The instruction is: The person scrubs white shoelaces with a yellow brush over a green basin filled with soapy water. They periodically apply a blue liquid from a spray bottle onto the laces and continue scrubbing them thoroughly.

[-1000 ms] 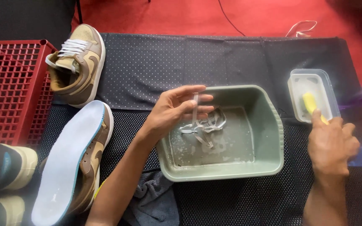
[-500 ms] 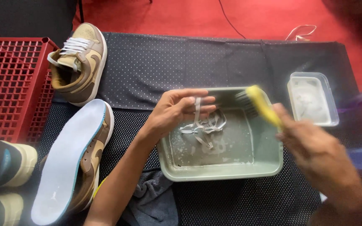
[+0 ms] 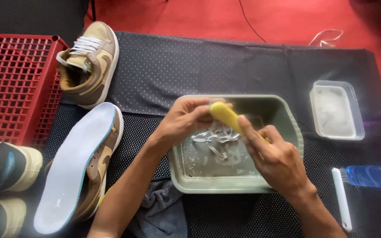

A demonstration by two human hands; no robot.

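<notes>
Laces (image 3: 217,139), white and tangled, hang from the left hand (image 3: 186,121) over the middle of the grey-green basin (image 3: 287,119), their lower loops trailing into the shallow soapy water on the basin floor. The left hand pinches their upper end with closed fingers just above the basin's far rim. The right hand (image 3: 278,161) reaches in from the basin's near right side, curled tight around a yellow-handled brush (image 3: 225,115) whose head lies against the laces right beside the left fingertips; the bristles are hidden from view.

The basin sits on a dark dotted mat (image 3: 199,66) spread on a red floor (image 3: 190,15). At the basin's near left corner a grey cloth (image 3: 159,211) lies crumpled, partly under the left forearm. Left of the basin a tan and brown sneaker (image 3: 78,167) rests on its side with its pale sole facing up, and beyond it, farther from the basin, a matching sneaker (image 3: 89,66) stands upright with white laces still threaded. A red plastic crate (image 3: 14,88) stands left of both shoes. To the right of the basin a clear plastic tub (image 3: 336,110) holds white foam, and nearer, a white-handled brush (image 3: 341,198) lies beside a blue bottle (image 3: 373,175).
</notes>
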